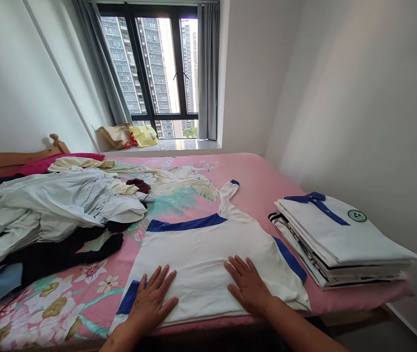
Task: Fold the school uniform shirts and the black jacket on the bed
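Your left hand (152, 300) and right hand (248, 286) lie open and flat on the white blue-trimmed shirt (201, 259), low in the frame on the pink bedsheet (260, 176); it seems a light, limp knit, so take hold along its folded edges.

Single head-worn view, from above the near edge of the bed (252, 171), facing forward and down along it toward the window (174, 58) at the far end. Wide lens: the walls (359, 98) lean outward on both sides of the frame. Closest to the camera, at bottom center, are the left hand (151, 300) and right hand (248, 286), resting on the shirt (197, 264) at lower middle. The stack (344, 239) sits near, at middle right. The towers (120, 63) stand far off, upper middle.
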Tool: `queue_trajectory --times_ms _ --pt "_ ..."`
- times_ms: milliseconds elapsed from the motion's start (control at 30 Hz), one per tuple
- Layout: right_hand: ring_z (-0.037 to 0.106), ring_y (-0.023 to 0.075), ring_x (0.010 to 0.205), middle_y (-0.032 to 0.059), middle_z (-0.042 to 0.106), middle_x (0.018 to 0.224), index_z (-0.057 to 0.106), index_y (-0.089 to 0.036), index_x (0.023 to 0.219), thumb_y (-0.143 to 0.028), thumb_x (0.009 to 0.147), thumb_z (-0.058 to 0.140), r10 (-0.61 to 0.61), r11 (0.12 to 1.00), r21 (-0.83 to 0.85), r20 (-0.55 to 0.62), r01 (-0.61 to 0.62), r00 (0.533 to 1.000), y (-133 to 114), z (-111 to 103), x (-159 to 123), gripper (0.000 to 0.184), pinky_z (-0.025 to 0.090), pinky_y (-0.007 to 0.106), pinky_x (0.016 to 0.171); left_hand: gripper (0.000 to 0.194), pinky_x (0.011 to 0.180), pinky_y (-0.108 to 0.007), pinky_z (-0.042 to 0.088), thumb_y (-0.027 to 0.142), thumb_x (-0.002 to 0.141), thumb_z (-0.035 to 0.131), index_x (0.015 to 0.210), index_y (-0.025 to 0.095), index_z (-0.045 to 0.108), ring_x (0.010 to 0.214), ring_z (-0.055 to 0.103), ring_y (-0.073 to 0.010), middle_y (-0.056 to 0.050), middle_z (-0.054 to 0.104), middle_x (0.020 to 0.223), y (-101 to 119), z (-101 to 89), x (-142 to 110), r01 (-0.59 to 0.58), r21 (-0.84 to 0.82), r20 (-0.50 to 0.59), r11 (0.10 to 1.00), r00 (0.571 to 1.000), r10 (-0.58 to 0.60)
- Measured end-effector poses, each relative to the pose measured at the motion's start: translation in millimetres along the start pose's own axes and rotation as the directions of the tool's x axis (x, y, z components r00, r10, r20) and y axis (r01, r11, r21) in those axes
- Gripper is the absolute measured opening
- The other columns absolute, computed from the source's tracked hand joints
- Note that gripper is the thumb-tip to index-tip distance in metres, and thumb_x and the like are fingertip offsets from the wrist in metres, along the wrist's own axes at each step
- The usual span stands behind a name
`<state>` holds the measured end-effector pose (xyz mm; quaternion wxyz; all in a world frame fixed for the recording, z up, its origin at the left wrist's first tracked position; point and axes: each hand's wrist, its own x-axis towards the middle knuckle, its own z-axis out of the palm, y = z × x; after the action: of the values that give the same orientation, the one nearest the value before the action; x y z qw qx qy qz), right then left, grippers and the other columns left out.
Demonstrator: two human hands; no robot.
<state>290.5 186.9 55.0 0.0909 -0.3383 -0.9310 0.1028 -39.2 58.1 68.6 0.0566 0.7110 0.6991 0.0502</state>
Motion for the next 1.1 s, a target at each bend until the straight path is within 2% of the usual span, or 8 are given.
queue_trajectory --times_ms 100,167,333,533,700,833,967,1100 --pt "0.031 0.0245 0.132 0.0049 0.038 0.142 0.037 -0.027 0.137 -0.048 0.092 0.032 0.031 0.999 0.020 -0.022 -0.031 0.999 3 -7 9 0.050 0.024 0.049 0.108 0.051 0.107 -0.058 0.020 0.057 0.084 0.041 0.131 0.037 0.045 0.132 0.033 -0.0283 -0.002 0.041 0.142 -11 -9.3 8 0.049 -0.135 0.024 0.990 0.999 -0.046" --pt "0.038 0.0220 0.128 0.0054 0.045 0.137 0.044 -0.026 0.132 -0.044 0.093 0.030 0.063 0.998 0.014 -0.078 -0.062 0.995 10 -12 21 0.046 0.029 0.045 0.106 0.043 0.107 -0.049 0.030 0.050 0.086 0.039 0.121 0.031 0.057 0.125 0.045 -0.0237 -0.004 0.053 0.132 -28 -17.2 20 0.083 -0.225 -0.041 0.971 0.995 -0.095" --pt "0.033 0.0243 0.131 0.0053 0.042 0.140 0.047 -0.025 0.131 -0.043 0.091 0.032 0.141 0.985 -0.081 -0.139 -0.153 0.980 47 -2 57 0.046 0.025 0.050 0.107 0.037 0.103 -0.035 0.038 0.032 0.085 0.040 0.111 0.020 0.063 0.115 0.053 -0.0187 -0.006 0.061 0.121 -89 -38.4 73 0.143 -0.242 -0.229 0.960 0.953 -0.199" --pt "0.023 0.0230 0.136 -0.0005 0.028 0.147 0.031 -0.032 0.140 -0.044 0.092 0.031 0.125 0.974 -0.160 -0.203 -0.159 0.971 71 31 64 0.050 0.018 0.052 0.109 0.042 0.107 -0.033 0.031 0.015 0.082 0.038 0.119 0.023 0.058 0.123 0.045 -0.0167 -0.003 0.057 0.127 -131 -49.8 155 0.235 -0.136 -0.166 0.962 0.952 -0.256" --pt "0.025 0.0232 0.135 -0.0011 0.028 0.147 0.028 -0.033 0.141 -0.044 0.091 0.034 0.111 0.975 -0.169 -0.205 -0.147 0.972 71 30 64 0.051 0.020 0.050 0.109 0.037 0.106 -0.036 0.028 0.010 0.074 0.047 0.104 0.024 0.065 0.121 0.045 -0.0204 -0.006 0.059 0.121 -147 -42.2 204 0.242 -0.111 -0.090 0.964 0.963 -0.252" --pt "0.026 0.0232 0.135 -0.0017 0.028 0.147 0.028 -0.033 0.141 -0.043 0.090 0.037 0.105 0.974 -0.177 -0.208 -0.143 0.972 71 28 65 0.052 0.020 0.049 0.109 0.014 0.095 -0.035 0.037 0.027 0.074 0.057 0.079 0.021 0.068 0.104 0.054 -0.0231 -0.008 0.064 0.101 -168 -47.6 212 0.226 -0.128 -0.049 0.966 0.971 -0.233" --pt "0.027 0.0238 0.134 -0.0016 0.029 0.147 0.028 -0.033 0.141 -0.042 0.089 0.039 0.089 0.972 -0.190 -0.231 -0.135 0.969 72 30 64 0.053 0.019 0.048 0.110 0.033 0.068 -0.024 0.042 0.047 0.082 0.045 0.076 0.020 0.064 0.072 0.058 -0.0153 -0.001 0.063 0.073 -186 -60.8 199 0.253 -0.211 -0.051 0.944 0.962 -0.269" --pt "0.028 0.0237 0.134 -0.0012 0.031 0.146 0.028 -0.033 0.141 -0.041 0.089 0.041 0.074 0.971 -0.202 -0.253 -0.127 0.965 72 31 64 0.054 0.020 0.048 0.109 0.035 0.059 -0.022 0.039 0.052 0.078 0.047 0.076 0.021 0.064 0.065 0.057 -0.0132 0.003 0.063 0.067 -186 -57.2 195 0.322 -0.267 -0.110 0.908 0.926 -0.361"
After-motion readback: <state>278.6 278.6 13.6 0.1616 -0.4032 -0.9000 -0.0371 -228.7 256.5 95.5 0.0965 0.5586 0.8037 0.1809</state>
